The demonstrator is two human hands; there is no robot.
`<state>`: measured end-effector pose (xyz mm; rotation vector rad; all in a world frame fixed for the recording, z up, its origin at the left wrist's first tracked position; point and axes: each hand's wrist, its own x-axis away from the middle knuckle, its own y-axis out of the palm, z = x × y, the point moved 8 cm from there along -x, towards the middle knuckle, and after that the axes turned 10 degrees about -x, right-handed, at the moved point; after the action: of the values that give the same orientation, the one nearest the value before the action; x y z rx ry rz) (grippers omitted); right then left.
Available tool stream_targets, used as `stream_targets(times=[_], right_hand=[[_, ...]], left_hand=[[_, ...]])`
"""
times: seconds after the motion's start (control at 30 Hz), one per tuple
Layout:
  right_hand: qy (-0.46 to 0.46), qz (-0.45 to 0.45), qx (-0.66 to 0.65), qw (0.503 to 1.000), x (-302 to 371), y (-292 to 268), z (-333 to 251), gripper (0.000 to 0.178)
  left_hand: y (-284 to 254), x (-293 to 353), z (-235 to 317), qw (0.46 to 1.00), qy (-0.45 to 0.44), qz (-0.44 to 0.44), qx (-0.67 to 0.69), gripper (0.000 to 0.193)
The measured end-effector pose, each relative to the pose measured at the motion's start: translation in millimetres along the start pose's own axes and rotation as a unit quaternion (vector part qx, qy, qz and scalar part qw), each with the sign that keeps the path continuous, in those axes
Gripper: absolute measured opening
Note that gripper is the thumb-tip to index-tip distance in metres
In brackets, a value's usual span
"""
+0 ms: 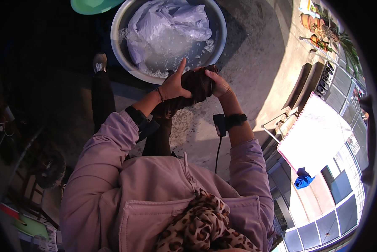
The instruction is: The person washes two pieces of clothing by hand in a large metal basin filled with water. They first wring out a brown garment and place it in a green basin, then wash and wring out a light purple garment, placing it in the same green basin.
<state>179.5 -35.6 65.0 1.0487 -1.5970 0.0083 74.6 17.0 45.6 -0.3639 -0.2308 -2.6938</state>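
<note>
Between my hands is a bunched dark brown cloth (197, 86), at the near edge of a metal basin (116, 54). My left hand (174, 87) grips its left part, with one digit sticking out. My right hand (218, 84) is closed round the right end, thumb on top. More dark folds show below my left hand. A pale lilac fabric (155, 21) lies in the basin in cloudy, sudsy water (171, 46). Where the brown cloth covers them, several of my fingers are hidden.
A green basin (94, 5) stands at the far left. Beyond my left arm is a dark shoe (100, 63). Steps (308, 86), a white sheet (316, 130) with a blue cloth (303, 178), and potted plants (323, 35) are on the right. Concrete ground (255, 63) surrounds the metal basin.
</note>
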Motion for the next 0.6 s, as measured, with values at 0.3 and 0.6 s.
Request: stream_targets(times=[0.3,0.6], right_hand=[[-0.136,0.1,0.044,0.985,50.0,24.9,-58.5,0.019],[-0.315,0.067,0.415,0.851,152.0,135.5,-143.8,0.018]], left_hand=[[15.7,-5.8,65.4,0.973,0.026,-0.021,0.229,0.123],[3.5,5.4,176.6,0.95,0.221,-0.02,0.217,0.109]])
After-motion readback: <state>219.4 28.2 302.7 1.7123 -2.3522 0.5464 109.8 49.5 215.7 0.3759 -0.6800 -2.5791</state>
